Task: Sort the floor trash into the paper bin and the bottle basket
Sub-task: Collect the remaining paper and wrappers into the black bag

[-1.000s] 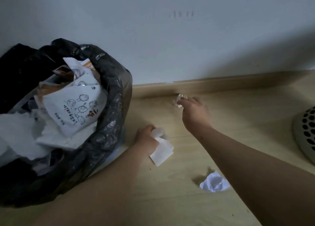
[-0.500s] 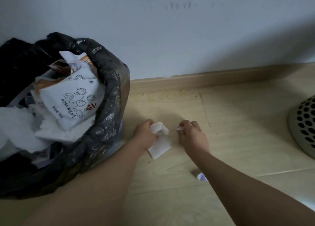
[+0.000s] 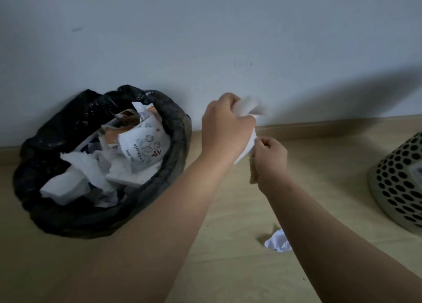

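Right of the paper bin (image 3: 180,129), the left hand (image 3: 225,129) clutches white paper (image 3: 250,106) in curled fingers (image 3: 245,121). The right hand (image 3: 270,159) pinches its lower edge.

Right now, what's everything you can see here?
paper bin: one, black bag liner, left, by the wall
paper trash: many pieces, white and orange, inside the bin
white paper: one, white, gripped in the left hand
crumpled paper: one, white, on the floor beside the right forearm
perforated basket: one, pale, right edge
left hand: one, grips the white paper
right hand: one, fingers curled at that paper's lower edge; what it holds is unclear
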Available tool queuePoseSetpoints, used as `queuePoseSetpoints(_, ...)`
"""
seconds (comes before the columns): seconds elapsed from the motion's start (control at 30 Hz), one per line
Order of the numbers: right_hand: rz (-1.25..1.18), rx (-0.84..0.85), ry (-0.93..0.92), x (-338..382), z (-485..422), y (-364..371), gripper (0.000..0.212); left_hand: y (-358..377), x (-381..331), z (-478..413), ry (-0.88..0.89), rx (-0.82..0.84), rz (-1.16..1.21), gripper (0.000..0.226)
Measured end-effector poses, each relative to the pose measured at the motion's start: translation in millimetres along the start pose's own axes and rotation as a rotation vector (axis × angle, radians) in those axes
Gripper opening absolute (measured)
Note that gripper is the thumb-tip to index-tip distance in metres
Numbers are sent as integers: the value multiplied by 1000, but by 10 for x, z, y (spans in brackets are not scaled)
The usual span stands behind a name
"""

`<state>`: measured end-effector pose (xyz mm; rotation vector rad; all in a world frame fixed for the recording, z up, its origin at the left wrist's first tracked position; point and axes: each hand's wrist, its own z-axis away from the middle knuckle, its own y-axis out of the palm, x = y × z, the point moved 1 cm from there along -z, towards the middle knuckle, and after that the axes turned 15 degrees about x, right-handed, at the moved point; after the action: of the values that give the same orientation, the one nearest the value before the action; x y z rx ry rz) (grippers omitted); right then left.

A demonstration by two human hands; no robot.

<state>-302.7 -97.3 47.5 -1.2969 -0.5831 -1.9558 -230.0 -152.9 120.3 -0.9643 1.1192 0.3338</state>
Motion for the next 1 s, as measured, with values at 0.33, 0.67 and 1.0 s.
queuePoseSetpoints(0.33, 5, 234, -400, 740, 453, 1235, 16, -1466, 359, 209, -49, -284, -676, 27)
queuePoseSetpoints(0.67, 1479, 691, -279, 200, 487, 1854, 48, -1495, 1752, 212, -557, 406, -802, 63)
queuePoseSetpoints(1.0, 1365, 540, -476, 388, 485, 1547, 48, -1614, 1097, 138, -510, 316, -1048, 45)
